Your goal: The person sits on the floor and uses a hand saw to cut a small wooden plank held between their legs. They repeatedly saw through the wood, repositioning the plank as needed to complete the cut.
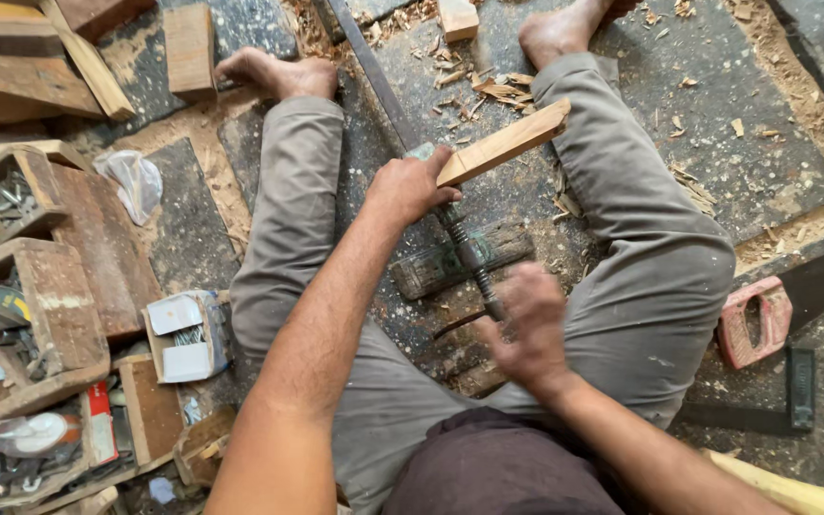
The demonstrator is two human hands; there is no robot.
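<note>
**Clamp and wood strip worked between outstretched legs**

Sitting on the floor [774, 143] with legs stretched out, a person works over a long metal bar clamp [469, 253] that lies between the knees, its flat bar running away toward the feet. Only the head view is available, and it looks straight down on the hands.

The left hand [410, 186] is curled tight around the near end of a pale wooden strip [507, 143], fingers wrapped over it right where it meets the clamp's bar. The strip angles up and to the right, over the right thigh; it seems held there to stay steady against the clamp's jaw. The right hand [526, 319] sits at the screw end of the clamp, close to the body. It is blurred, so I cannot tell exactly how the fingers lie, though they appear closed about the screw's handle. The blur suggests a turning motion.

Under the clamp lies a worn dark wooden block [422, 272], likely serving as a rest that lifts the work off the ground. Wood shavings [503, 88] litter the floor near the feet. To the right lies a handsaw with a pink handle [753, 322], within easy reach. On the left stand open wooden boxes [50, 305] with tools and hardware, and a small cardboard box of nails [186, 336] beside the left thigh.
</note>
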